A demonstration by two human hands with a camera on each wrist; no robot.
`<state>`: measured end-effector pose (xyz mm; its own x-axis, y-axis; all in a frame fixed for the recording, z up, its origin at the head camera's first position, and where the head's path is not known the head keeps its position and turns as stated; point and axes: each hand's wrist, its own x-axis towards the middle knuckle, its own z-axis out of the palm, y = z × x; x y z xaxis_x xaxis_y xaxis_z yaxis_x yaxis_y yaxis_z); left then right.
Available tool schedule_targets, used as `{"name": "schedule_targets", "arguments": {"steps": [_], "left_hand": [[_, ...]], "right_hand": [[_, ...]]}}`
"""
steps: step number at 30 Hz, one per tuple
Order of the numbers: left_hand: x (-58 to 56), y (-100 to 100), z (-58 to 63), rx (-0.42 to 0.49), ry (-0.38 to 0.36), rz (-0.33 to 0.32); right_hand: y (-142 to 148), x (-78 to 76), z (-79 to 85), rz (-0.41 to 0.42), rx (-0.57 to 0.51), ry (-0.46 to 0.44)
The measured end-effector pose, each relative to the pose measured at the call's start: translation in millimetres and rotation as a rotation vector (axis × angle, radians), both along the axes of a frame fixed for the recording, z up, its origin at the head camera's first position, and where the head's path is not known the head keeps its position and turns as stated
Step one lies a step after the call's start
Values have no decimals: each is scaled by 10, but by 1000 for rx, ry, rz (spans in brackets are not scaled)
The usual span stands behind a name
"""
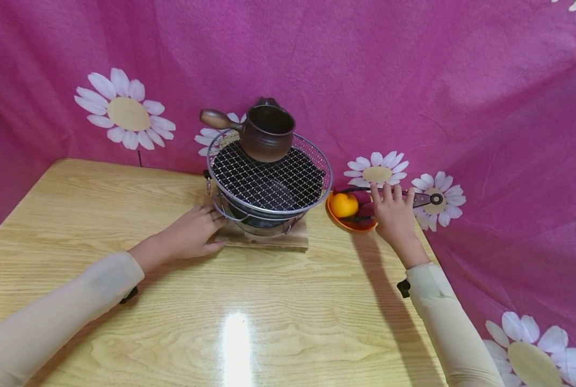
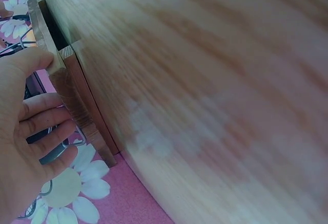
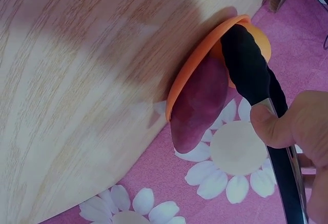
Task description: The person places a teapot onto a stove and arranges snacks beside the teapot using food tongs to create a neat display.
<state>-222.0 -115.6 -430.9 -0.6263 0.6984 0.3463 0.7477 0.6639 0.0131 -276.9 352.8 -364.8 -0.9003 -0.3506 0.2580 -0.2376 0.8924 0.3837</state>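
Tongs are held by the right hand, fingers curled round their arms; the black tips are spread beside an orange fruit in an orange bowl, contact unconfirmed. A sweet potato there is partly covered. The wooden board under the charcoal grill is touched by the left hand, fingers loosely extended, exact fingertip placement unclear. The interior of the side-handled pot is too dark to inspect.

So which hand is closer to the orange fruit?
Right: the right hand grips tongs just right of the fruit; the left hand is farther away, touching the wooden board under the grill.
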Motion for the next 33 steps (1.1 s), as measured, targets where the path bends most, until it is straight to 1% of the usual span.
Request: {"name": "schedule_targets", "arguments": {"steps": [9,20,28,33], "left_hand": [[5,-2,2,7,2,1],[16,-5,16,13,6,-8],[-6,0,-4,11,12,-9],[-13,5,-20,6,14,-4]], "right_hand": [[13,-7,-17,4,-12,23],[-23,8,27,15,-51,21],[-88,-20,58,49,-77,50],[-125,-40,69,50,-82,52]]}}
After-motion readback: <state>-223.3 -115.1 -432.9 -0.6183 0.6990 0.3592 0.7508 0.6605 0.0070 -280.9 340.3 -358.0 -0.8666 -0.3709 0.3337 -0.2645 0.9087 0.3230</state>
